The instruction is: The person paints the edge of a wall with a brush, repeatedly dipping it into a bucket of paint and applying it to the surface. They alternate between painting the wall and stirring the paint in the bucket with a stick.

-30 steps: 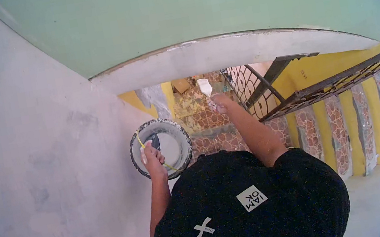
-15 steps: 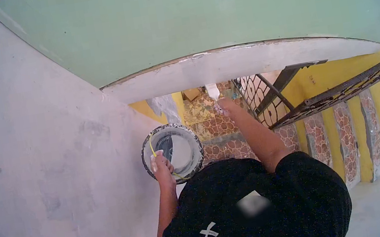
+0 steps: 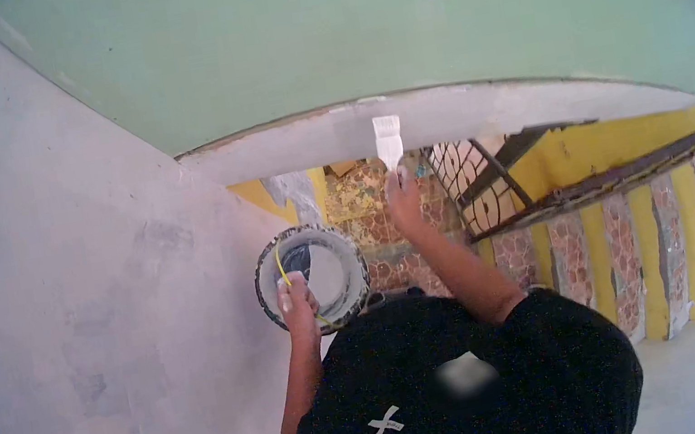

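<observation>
Right hand (image 3: 403,192): fingers closed about the handle of a paintbrush (image 3: 388,141), its head pointing away from the person. The brush is white over its visible length, with a broad, flat, square-ended head, fine lines along the bristles, and shoulders that taper toward the grip. Its head lies across the view of a whitish beam (image 3: 262,147); whether the bristles touch that surface cannot be told.

Left hand (image 3: 297,301): closed around the thin yellow handle (image 3: 279,259) of a bucket (image 3: 355,257), over the near left part of its opening. The bucket is round, its dark rim mottled with pale splashes and its inner wall coated grey-white. Within, a smooth, pale grey-white content (image 3: 329,272) fills the right part of the view, and a dark grey area lies to the left.

Surroundings: the person's black shirt (image 3: 516,345) occupies the near foreground. A pale wall (image 3: 75,235) with grey patches stands at left, close to the bucket; a green panel (image 3: 316,29) adjoins the beam above. Beneath lies a reddish, stone-patterned floor (image 3: 382,228). At right, a dark metal railing (image 3: 501,170) borders steps (image 3: 622,249) with yellow bands.
</observation>
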A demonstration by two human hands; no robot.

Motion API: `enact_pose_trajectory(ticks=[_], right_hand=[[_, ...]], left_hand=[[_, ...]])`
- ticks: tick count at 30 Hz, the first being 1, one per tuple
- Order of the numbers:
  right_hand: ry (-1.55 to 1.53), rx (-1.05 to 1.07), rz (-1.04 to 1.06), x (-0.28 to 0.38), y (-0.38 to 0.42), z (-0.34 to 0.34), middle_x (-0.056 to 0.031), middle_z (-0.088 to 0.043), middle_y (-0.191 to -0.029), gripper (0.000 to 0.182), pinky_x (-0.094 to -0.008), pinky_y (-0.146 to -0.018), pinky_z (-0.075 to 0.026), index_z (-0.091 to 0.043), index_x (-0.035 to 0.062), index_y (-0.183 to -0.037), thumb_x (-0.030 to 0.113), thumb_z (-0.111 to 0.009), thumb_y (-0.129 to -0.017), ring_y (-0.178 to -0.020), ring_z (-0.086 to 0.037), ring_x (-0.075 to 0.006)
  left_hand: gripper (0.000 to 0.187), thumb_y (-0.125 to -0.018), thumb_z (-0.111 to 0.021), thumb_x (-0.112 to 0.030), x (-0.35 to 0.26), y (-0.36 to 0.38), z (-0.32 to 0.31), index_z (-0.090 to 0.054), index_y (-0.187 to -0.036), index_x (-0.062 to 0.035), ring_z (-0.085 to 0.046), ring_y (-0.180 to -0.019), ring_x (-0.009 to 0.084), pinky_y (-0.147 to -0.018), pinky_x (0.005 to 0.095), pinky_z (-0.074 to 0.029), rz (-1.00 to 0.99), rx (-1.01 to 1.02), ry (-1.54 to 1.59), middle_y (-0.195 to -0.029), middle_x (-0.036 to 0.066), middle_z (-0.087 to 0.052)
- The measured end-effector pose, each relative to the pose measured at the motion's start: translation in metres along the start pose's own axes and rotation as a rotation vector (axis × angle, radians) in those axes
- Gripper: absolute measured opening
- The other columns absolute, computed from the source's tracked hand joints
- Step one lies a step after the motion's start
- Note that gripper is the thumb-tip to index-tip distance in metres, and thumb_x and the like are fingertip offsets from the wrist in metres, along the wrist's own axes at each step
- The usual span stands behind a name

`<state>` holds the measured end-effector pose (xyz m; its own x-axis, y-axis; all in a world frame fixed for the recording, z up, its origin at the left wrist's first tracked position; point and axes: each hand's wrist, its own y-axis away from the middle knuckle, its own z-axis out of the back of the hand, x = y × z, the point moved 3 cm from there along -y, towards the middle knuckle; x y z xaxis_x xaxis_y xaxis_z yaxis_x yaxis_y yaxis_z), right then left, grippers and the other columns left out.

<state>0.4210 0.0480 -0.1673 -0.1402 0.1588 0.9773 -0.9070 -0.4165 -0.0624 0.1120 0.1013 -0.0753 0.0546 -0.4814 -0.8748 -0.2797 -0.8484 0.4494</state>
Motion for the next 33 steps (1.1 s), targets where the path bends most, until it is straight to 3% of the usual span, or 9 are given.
enact_pose_trajectory(ticks=[3,10,12,16,22,24,26,27,33], right_hand=[[0.123,-0.104,0.112,-0.097,-0.036,-0.038,-0.0064,-0.053,-0.078,0.021,-0.0323,-0.063,-0.043,-0.049,-0.0018,-0.105,0.019,-0.044,-0.101,-0.070,-0.049,-0.0130],[0.014,-0.105,-0.072,-0.110,-0.036,-0.075,-0.0196,-0.061,-0.101,0.028,-0.0412,-0.083,-0.046,-0.052,-0.0058,-0.115,0.017,-0.042,-0.101,-0.092,-0.059,-0.0319],[0.334,-0.261,0.199,-0.181,-0.029,-0.092,-0.0255,-0.063,-0.110,0.031,-0.0457,-0.089,-0.046,-0.052,-0.0032,-0.120,0.018,-0.045,-0.099,-0.104,-0.061,-0.0404],[0.343,0.170,-0.379,-0.215,0.004,-0.075,-0.0281,-0.063,-0.112,0.035,-0.0480,-0.091,-0.047,-0.052,-0.0007,-0.125,0.019,-0.049,-0.096,-0.111,-0.059,-0.0422],[0.473,-0.108,-0.441,-0.202,0.039,-0.043,-0.0265,-0.064,-0.100,0.036,-0.0461,-0.084,-0.049,-0.050,0.0003,-0.127,0.014,-0.049,-0.094,-0.095,-0.063,-0.0407],[0.467,-0.361,0.011,-0.182,0.044,-0.035,-0.0256,-0.062,-0.099,0.037,-0.0446,-0.081,-0.049,-0.049,-0.0028,-0.128,0.015,-0.047,-0.096,-0.088,-0.061,-0.0387],[0.328,-0.274,-0.020,-0.130,0.025,-0.024,-0.0257,-0.061,-0.102,0.038,-0.0434,-0.081,-0.048,-0.048,-0.0050,-0.129,0.016,-0.046,-0.098,-0.088,-0.060,-0.0375],[0.194,-0.169,-0.077,-0.097,0.018,-0.023,-0.0258,-0.060,-0.105,0.039,-0.0422,-0.081,-0.048,-0.046,-0.0072,-0.130,0.016,-0.044,-0.099,-0.089,-0.060,-0.0363],[-0.032,-0.150,0.167,0.025,-0.016,-0.025,-0.0247,-0.058,-0.102,0.031,-0.0410,-0.083,-0.044,-0.050,-0.0055,-0.122,0.016,-0.043,-0.100,-0.092,-0.056,-0.0360]], left_hand=[[0.013,-0.094,-0.058,-0.020,0.001,-0.003,-0.005,-0.052,-0.101,-0.0110,-0.033,-0.048,0.0034,-0.042,0.0220,-0.025,0.018,0.080,-0.065,-0.064,-0.006,-0.038],[0.021,-0.095,-0.054,-0.018,-0.025,-0.013,0.008,-0.050,-0.112,-0.0078,-0.033,-0.054,0.0054,-0.048,0.0224,-0.028,0.290,0.132,0.035,-0.069,-0.005,-0.037],[0.022,-0.095,-0.053,-0.019,-0.025,-0.025,0.020,-0.050,-0.113,-0.0078,-0.033,-0.056,0.0057,-0.050,0.0227,-0.029,0.297,0.114,0.033,-0.070,-0.005,-0.036],[0.024,-0.095,-0.053,-0.021,-0.020,-0.027,0.029,-0.050,-0.115,-0.0079,-0.033,-0.058,0.0064,-0.053,0.0234,-0.031,0.301,0.126,0.082,-0.072,-0.005,-0.035],[0.023,-0.096,-0.053,-0.022,-0.022,-0.023,0.031,-0.050,-0.115,-0.0082,-0.034,-0.059,0.0067,-0.054,0.0237,-0.031,0.325,0.131,0.100,-0.072,-0.004,-0.036],[0.023,-0.096,-0.053,-0.021,-0.023,-0.016,0.026,-0.050,-0.115,-0.0080,-0.034,-0.059,0.0067,-0.054,0.0236,-0.031,0.317,0.154,0.124,-0.072,-0.004,-0.036],[0.032,-0.098,-0.052,-0.033,-0.029,-0.004,0.017,-0.050,-0.118,-0.0083,-0.037,-0.059,0.0095,-0.053,0.0252,-0.032,0.243,0.224,-0.038,-0.071,-0.004,-0.038],[0.024,-0.095,-0.050,-0.020,-0.034,0.002,0.011,-0.050,-0.115,-0.0071,-0.036,-0.060,0.0067,-0.054,0.0234,-0.032,0.251,0.230,0.013,-0.071,-0.004,-0.037],[0.024,-0.095,-0.050,-0.021,-0.036,0.029,0.000,-0.050,-0.115,-0.0071,-0.036,-0.060,0.0071,-0.055,0.0235,-0.032,0.125,0.245,0.074,-0.073,-0.003,-0.039]])
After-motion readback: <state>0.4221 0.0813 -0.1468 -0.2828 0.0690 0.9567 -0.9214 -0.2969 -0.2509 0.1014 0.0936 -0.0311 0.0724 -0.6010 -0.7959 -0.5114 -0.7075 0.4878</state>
